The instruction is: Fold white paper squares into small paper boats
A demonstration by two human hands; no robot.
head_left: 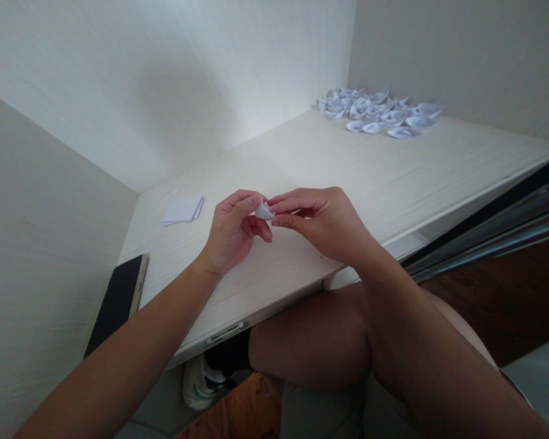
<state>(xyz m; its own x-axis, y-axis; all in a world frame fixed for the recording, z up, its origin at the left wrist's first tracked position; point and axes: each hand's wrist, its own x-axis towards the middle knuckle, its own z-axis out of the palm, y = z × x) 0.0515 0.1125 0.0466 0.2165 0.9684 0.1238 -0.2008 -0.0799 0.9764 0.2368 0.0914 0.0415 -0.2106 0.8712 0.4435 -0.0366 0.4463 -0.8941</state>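
Note:
A small white folded paper piece [264, 211] is held between my two hands above the middle of the desk. My left hand [233, 228] pinches its left side between thumb and index finger, with the other fingers curled below. The fingertips and thumb of my right hand [318, 216] close on its right edge. Part of the paper is hidden behind the fingers. To the left of my hands lies a short stack of white paper sheets [182, 210], flat on the desk.
Many folded white paper pieces [370, 110] are heaped at the desk's far right corner. A dark phone-like device [119, 299] with a gold edge lies at the left by the wall. The white desk [274, 164] has a drawer handle [227, 332] on its front edge, above my legs.

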